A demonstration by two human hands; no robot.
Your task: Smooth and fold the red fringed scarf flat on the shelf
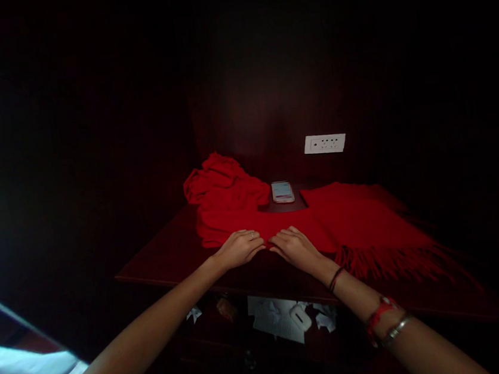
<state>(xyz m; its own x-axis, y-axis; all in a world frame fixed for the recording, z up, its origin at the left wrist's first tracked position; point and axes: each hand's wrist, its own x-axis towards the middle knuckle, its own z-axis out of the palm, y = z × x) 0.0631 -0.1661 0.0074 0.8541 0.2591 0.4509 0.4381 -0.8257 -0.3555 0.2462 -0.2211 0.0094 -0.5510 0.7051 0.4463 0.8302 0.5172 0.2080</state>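
A red fringed scarf (352,217) lies across the dark wooden desk. Its right end is spread flat, with the fringe toward the front, while the left part is bunched in a loose heap. Near the front of the desk, my left hand (242,248) and my right hand (296,246) are close together on the scarf's near edge. Both have their fingers pinched on the cloth. A ring shows on the left hand, and bands circle the right wrist.
Behind the scarf lies a phone (282,192) with a lit screen. A white socket panel (324,143) is on the back wall. Under the desktop are paper sheets (268,317), crumpled scraps and a white oval object (300,318). Something bright and pale (27,368) shows at lower left.
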